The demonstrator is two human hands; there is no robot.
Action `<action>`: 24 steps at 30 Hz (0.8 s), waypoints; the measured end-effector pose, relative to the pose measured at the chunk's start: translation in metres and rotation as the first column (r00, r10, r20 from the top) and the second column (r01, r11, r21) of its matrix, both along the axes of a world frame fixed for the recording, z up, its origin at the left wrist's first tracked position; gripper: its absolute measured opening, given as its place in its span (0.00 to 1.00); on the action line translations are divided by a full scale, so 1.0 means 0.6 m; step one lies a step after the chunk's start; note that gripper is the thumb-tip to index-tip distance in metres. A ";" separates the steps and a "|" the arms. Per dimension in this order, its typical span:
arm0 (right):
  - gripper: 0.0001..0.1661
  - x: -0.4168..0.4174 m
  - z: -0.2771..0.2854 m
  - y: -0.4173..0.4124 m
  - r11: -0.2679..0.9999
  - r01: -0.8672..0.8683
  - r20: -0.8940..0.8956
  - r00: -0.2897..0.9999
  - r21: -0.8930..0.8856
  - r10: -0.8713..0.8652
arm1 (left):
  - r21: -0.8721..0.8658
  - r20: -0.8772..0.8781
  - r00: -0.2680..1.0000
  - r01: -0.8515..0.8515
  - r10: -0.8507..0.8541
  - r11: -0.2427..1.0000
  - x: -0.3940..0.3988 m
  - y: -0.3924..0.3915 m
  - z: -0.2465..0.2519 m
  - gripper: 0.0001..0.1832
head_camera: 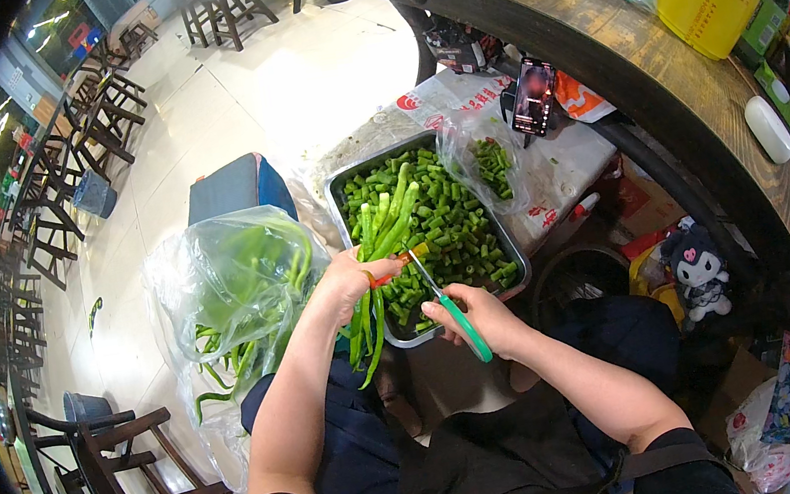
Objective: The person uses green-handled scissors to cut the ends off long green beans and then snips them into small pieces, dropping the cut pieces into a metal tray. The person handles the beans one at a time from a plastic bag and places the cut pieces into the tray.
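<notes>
My left hand [348, 281] grips a bunch of long green peppers [392, 225], their pale ends pointing over the tray and their thin tips hanging below the fist. A red-orange pepper [404, 257] sticks out sideways from that grip. Scissors with green handles [469, 331] are in my right hand [486, 314], their blades meeting the red-orange pepper. Under both hands, a rectangular metal tray [516, 249] holds many short cut green pieces [445, 202]. A clear plastic bag [214, 250] of whole long green peppers [244, 355] lies left of my left forearm.
A small clear bag [481, 159] of cut pieces overlaps the tray's right corner. Beyond it a lit phone [533, 97] stands propped. The curved wooden counter [670, 49] arches along the right. A blue-grey padded box [235, 190] stands behind the pepper bag; wooden chairs [155, 478] are at left.
</notes>
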State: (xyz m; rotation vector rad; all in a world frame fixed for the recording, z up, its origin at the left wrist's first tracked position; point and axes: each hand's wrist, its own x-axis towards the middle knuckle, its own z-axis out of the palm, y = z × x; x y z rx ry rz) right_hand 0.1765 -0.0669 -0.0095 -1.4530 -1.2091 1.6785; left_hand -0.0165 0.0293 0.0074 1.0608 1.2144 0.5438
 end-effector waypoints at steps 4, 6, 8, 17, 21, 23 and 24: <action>0.24 0.001 -0.014 0.001 1.000 0.006 0.028 1.000 0.004 -0.007 | -0.014 0.046 0.997 0.062 -0.061 0.998 -0.008 0.001 0.000 0.13; 0.24 0.002 -0.013 0.001 1.000 0.015 0.052 0.999 0.000 -0.015 | -0.022 0.055 0.995 0.086 -0.085 0.996 -0.015 0.004 -0.001 0.12; 0.24 0.005 -0.004 0.002 1.000 0.025 0.090 0.996 -0.011 -0.024 | -0.035 0.033 0.996 0.089 -0.088 0.995 -0.018 0.006 0.000 0.11; 0.25 0.008 0.006 0.004 0.999 0.023 0.014 1.000 -0.045 -0.022 | 0.017 -0.045 0.998 0.047 -0.046 0.999 -0.021 0.012 -0.004 0.08; 0.26 0.005 0.006 -0.001 0.992 0.037 -0.015 0.999 -0.118 -0.039 | 0.041 -0.067 0.998 -0.016 0.019 0.999 -0.018 0.013 0.000 0.08; 0.26 0.000 0.007 -0.002 0.992 0.005 -0.021 1.000 -0.125 -0.008 | 0.042 -0.066 0.997 -0.038 0.041 0.998 -0.017 0.014 -0.001 0.09; 0.25 -0.002 0.005 -0.002 0.993 -0.003 -0.018 1.000 -0.116 0.001 | 0.043 -0.065 0.997 -0.041 0.044 0.998 -0.015 0.012 -0.001 0.08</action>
